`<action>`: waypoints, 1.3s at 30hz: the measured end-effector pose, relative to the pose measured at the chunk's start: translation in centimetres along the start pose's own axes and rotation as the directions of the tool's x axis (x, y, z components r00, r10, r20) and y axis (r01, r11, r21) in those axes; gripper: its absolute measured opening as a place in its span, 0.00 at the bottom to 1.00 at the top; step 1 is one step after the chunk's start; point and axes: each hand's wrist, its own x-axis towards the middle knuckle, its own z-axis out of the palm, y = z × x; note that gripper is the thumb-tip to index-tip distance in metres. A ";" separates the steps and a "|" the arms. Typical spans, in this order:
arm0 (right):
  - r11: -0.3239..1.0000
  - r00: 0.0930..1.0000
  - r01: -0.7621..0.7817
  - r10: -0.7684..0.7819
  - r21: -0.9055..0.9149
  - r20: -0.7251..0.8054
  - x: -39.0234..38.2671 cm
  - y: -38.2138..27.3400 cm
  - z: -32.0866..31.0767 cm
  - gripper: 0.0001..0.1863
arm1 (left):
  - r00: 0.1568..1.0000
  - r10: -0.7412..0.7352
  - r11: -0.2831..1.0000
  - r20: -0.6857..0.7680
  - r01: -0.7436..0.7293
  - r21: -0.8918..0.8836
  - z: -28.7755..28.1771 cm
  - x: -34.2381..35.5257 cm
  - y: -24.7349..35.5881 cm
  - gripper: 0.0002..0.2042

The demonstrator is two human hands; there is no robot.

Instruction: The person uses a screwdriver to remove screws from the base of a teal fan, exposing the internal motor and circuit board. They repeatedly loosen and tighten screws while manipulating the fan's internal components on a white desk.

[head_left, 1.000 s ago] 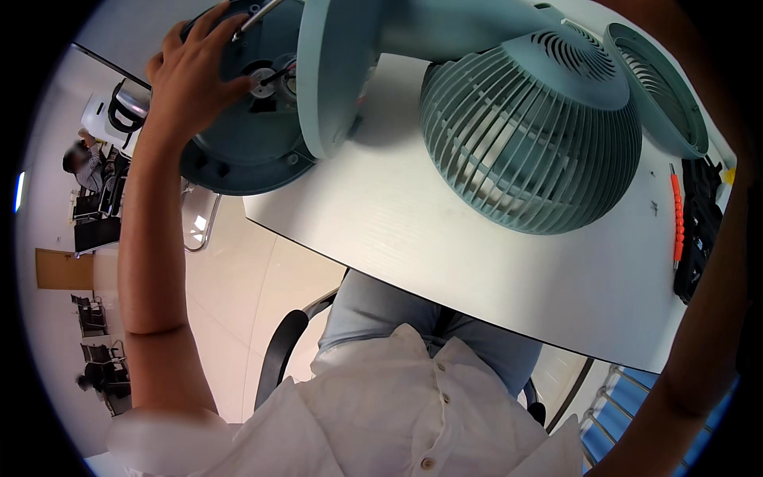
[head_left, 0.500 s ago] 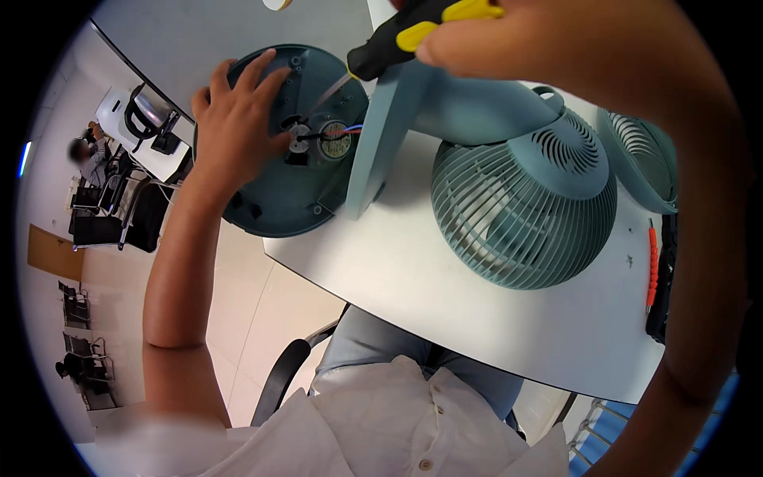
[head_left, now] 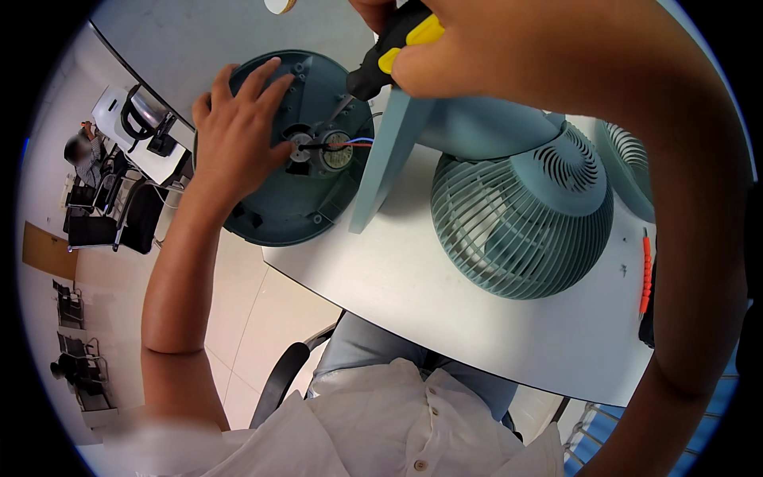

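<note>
My left hand (head_left: 242, 131) rests with spread fingers on the round dark-green fan base cover (head_left: 270, 226), its thumb beside a small silver motor (head_left: 337, 153) with blue, red and black wires. My right hand (head_left: 469, 52) grips a black-and-yellow screwdriver (head_left: 369, 78). The screwdriver's shaft points down into the cover, near the motor parts; what its tip touches is hard to make out. Right of the cover, the fan's flat base part (head_left: 387, 163) stands on edge, joined to the neck (head_left: 489, 123). The ribbed fan cage (head_left: 524, 222) lies on the table.
The white table (head_left: 445, 318) has a curved front edge close to my lap. On its right side lie an orange flexible screwdriver shaft (head_left: 646, 274) and a green grille (head_left: 624, 163), partly behind my right forearm. A black chair (head_left: 135, 215) and a seated person are off to the left.
My right hand and the screwdriver have shifted slightly left, and the shaft reaches deeper into the cover. The upright base part has shifted a little. My left hand stays on the cover.
</note>
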 end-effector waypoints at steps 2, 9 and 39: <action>1.000 1.000 0.000 0.000 -0.005 0.003 0.0 -0.1 -0.1 0.15 | 1.000 -0.002 1.000 0.002 0.002 0.003 0.1 0.0 0.1 0.42; 0.999 1.000 -0.020 0.020 -0.031 0.003 -0.5 -1.3 -0.3 0.14 | 1.000 -0.001 0.999 -0.027 0.002 0.037 0.4 -0.2 0.0 0.41; 0.892 0.942 -0.267 0.321 0.363 -0.095 -3.7 -1.0 -1.8 0.18 | 0.987 -0.029 0.907 -0.157 -0.039 -0.418 -2.3 -1.7 -0.2 0.18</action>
